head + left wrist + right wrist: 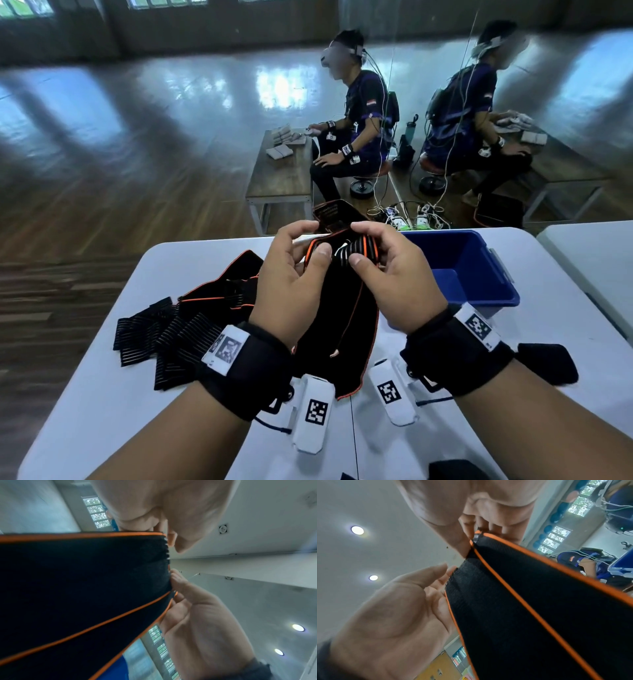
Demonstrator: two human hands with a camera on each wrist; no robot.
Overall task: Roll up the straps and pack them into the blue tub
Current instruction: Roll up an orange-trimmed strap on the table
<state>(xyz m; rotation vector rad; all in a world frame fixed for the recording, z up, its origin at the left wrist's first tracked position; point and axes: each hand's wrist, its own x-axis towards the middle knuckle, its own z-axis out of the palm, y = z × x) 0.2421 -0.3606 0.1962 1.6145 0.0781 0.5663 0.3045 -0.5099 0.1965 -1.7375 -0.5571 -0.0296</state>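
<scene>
A: What's in the blue tub (472, 274)?
B: Nothing that shows. Its floor and inner walls are bare blue plastic. It sits on the white table (102, 394), just beside the right hand (394, 281), with its near corner hidden behind that wrist.

A: And the strap being rolled?
B: A black strap with orange edging (342, 308) is held up above the table between both hands. Its top end is wound into a small striped roll (356, 251). The left hand (291, 274) pinches the roll's left end, thumb in front and fingers curled behind. The right hand clamps the right end the same way. The loose tail hangs down between the wrists, with a thin orange cord trailing over it.

A: Other straps?
B: A heap of black straps (178, 325) lies unrolled on the table, left of the left wrist. How many there are I cannot tell, as they overlap.

A: Anything unclear?
B: The wrist views are filled by black fabric, and the fingertips disappear behind its edge. A dark mesh object (335, 212) past the table's far edge is half hidden by the hands. A black piece (548, 363) by the right wristband is hard to identify.
</scene>
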